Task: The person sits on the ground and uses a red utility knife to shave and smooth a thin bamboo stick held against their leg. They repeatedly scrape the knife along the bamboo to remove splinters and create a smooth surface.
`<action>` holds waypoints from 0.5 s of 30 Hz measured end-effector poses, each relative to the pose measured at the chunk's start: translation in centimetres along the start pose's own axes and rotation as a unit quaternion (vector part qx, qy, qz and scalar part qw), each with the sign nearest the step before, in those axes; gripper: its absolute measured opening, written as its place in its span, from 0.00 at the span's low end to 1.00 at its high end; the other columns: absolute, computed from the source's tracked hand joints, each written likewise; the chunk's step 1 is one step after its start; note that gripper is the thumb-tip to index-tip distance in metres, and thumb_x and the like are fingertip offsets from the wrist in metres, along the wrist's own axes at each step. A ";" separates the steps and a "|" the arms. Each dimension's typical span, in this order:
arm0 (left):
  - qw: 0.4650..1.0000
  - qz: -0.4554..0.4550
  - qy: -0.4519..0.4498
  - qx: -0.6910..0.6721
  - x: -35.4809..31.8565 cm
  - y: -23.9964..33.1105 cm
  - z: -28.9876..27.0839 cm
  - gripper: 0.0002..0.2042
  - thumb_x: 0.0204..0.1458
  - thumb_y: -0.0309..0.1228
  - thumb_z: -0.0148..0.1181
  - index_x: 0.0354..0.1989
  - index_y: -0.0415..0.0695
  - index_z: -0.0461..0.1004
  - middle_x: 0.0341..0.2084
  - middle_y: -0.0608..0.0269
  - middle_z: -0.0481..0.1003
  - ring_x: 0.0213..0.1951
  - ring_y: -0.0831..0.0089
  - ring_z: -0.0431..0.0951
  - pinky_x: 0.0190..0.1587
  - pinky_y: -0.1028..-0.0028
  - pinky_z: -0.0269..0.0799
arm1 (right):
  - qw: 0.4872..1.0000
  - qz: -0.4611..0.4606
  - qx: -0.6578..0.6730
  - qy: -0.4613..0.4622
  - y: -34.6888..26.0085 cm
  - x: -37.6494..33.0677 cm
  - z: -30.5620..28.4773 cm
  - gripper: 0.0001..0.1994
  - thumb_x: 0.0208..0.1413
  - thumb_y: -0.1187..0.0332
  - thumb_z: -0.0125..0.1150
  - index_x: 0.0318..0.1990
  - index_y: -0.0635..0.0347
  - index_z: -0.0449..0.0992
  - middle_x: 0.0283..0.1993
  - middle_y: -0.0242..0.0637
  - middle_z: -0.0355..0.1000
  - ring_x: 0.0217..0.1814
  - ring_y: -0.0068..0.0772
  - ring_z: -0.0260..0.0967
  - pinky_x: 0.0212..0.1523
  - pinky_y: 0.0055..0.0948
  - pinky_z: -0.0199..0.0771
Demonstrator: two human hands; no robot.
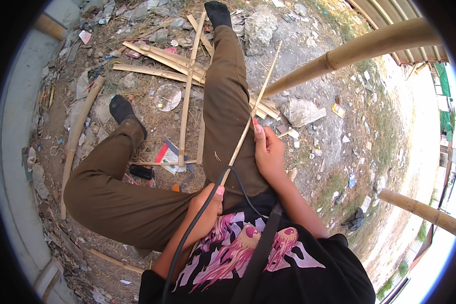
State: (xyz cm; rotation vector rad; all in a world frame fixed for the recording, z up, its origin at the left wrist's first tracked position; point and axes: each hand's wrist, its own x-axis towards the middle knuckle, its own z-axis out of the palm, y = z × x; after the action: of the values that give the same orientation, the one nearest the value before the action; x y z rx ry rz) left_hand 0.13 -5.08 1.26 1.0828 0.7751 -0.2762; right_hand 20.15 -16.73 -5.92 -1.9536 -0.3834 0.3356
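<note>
Slim black cable crossing over long, narrow tan bamboo strip, slanting up over brown fabric trousers. Left hand closed around the strip's lower part; right hand curled tight farther up, small red object mostly hidden under the thumb. Beyond: flat pale bamboo slats on littered ground, thick round bamboo pole at right.

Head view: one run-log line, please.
left hand: holding thin strip | right hand: closed on partly hidden red object, at strip | black cable: crossing strip

Daylt's bright, pic's R side overexp'd, edges fisheye-bent.
</note>
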 end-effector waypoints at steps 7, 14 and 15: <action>0.998 -0.002 -0.011 -0.057 0.4 -0.5 0.0 0.19 0.75 0.45 0.47 0.35 0.44 0.66 0.19 0.75 0.59 0.22 0.85 0.57 0.25 0.79 0.54 | 0.910 0.271 0.255 -0.184 -1.3 1.1 -3.3 0.29 0.76 0.38 0.38 0.32 0.53 0.66 0.19 0.23 0.54 0.17 0.15 0.47 0.19 0.21 0.49; 0.997 0.016 0.058 0.057 -0.2 -1.0 0.0 0.18 0.75 0.44 0.48 0.36 0.43 0.66 0.19 0.73 0.62 0.22 0.85 0.60 0.25 0.78 0.57 | 0.882 0.173 0.428 -0.095 0.0 2.8 -4.4 0.19 0.73 0.48 0.54 0.48 0.57 0.70 0.25 0.28 0.65 0.14 0.17 0.53 0.15 0.21 0.60; 0.996 0.026 0.056 0.072 -0.3 -0.8 0.0 0.18 0.76 0.45 0.47 0.36 0.45 0.65 0.20 0.76 0.58 0.22 0.87 0.56 0.25 0.80 0.54 | 0.926 0.139 0.342 -0.077 -1.0 3.7 -4.2 0.18 0.71 0.52 0.61 0.51 0.58 0.72 0.28 0.30 0.69 0.15 0.18 0.57 0.18 0.19 0.63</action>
State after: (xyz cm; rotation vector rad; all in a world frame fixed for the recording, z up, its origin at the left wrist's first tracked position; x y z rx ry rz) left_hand -0.55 -5.54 0.92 1.2600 0.8356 -0.2318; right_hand 25.03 -18.29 -3.55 -1.2891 -0.0603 0.7066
